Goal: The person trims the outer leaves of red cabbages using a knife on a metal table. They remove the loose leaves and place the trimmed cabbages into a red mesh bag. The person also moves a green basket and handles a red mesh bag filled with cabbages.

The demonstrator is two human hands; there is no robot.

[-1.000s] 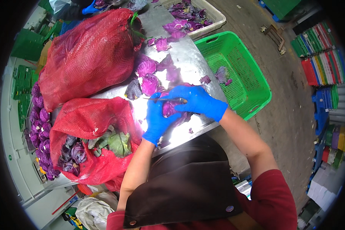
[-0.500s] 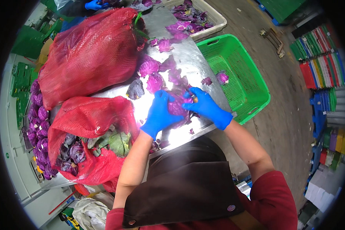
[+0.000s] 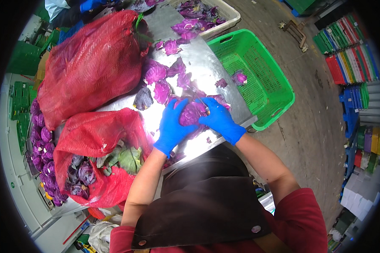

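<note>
A purple-red cabbage sits between my blue-gloved hands over the metal table. My left hand is wrapped round its left side, thumb and fingers spread over it. On the other side, my right hand is closed on what looks like a small knife, its thin shape showing beside the fingers; the thumb touches the cabbage. Loose cabbage leaves lie beyond my hands, and a dark, wilted leaf is to their left.
A green crate with one cabbage in it stands right of the table. Beyond is a white crate of leaves. A full red mesh sack and an opened one lie left; stacked cabbages line the far left. Another person's gloved hand shows at the top.
My hands have drawn closer together round the cabbage, the right moving left and slightly down. The cabbage shows more clearly now. The whole view has shifted a little.
</note>
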